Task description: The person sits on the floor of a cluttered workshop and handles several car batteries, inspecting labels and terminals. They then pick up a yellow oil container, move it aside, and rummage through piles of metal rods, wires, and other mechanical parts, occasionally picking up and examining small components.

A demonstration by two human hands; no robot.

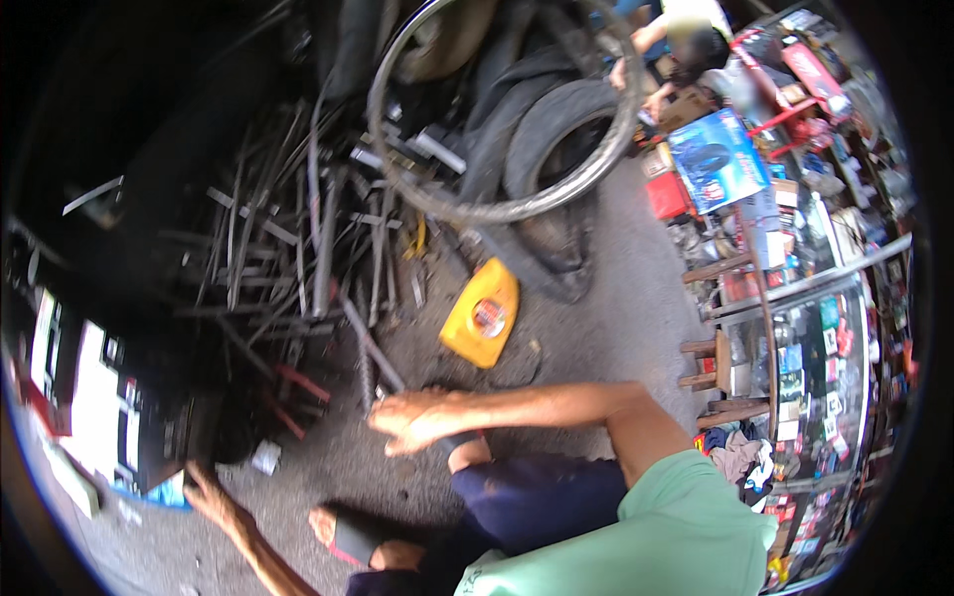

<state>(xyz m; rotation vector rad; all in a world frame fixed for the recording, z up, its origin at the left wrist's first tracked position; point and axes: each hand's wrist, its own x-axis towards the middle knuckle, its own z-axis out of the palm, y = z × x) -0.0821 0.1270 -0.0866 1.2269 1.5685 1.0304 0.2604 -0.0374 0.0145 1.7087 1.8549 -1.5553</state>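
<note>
My right hand (412,419) reaches leftward over my knee, palm down with its fingers apart. Beside its fingertips lies the end of a metal bar (373,343), and I see nothing held. At the lower left my left hand (211,497) has its fingers extended by the lower edge of a dark box-like thing (174,437). A flat blue item (169,493) is right next to those fingers; whether they touch it I cannot tell. On the ground beyond my right hand rests a yellow plastic container (502,283), with a round label on its side.
A bare wheel rim (497,212) stands over black tyres (522,139) at the top. Metal rods (298,228) are heaped at left. A glass display case (825,377), wooden stool legs (704,365) and a blue box (701,149) line the right, where another person (651,40) crouches.
</note>
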